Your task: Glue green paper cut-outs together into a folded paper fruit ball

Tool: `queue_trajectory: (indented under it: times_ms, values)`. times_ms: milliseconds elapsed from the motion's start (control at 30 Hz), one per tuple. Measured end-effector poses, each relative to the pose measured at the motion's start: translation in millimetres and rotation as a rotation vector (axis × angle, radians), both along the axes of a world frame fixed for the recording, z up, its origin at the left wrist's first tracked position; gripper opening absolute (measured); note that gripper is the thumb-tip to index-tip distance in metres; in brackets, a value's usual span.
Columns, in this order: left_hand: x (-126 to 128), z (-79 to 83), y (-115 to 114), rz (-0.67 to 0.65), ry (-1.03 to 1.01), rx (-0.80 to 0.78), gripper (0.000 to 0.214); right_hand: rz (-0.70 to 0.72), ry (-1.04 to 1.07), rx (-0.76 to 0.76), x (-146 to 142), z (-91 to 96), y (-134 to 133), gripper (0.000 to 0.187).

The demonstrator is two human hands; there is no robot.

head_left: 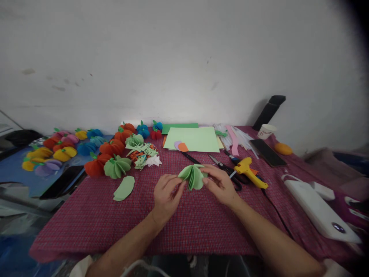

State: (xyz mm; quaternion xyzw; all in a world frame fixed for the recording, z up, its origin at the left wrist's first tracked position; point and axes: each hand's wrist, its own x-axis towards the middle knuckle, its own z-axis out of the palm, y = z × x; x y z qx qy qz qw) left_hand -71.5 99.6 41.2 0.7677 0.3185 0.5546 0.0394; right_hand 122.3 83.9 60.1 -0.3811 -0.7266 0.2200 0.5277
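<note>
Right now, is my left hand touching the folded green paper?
Touching. The head view shows the left hand pinching the left edge of the folded green paper.

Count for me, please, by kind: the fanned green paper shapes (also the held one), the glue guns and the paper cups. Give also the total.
Fanned green paper shapes: 3, counting the held one
Yellow glue gun: 1
Paper cup: 1
Total: 5

Glue gun [245, 167] right of papercraft [198, 179]
</note>
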Motion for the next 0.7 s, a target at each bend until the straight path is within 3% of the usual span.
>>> queue_trajectory:
  times_ms: [400, 700]
  values:
    - [0.3, -1.0, 0.7, 0.001, -0.089, -0.216, 0.009, 0.002, -0.038, 0.01, -0.1, -1.1, 0.5, 0.022]
    - [2.0, -0.5, 0.2, 0.052, -0.115, -0.226, 0.011, 0.015, -0.047, 0.005, -1.2, 0.1, -0.8, 0.022]
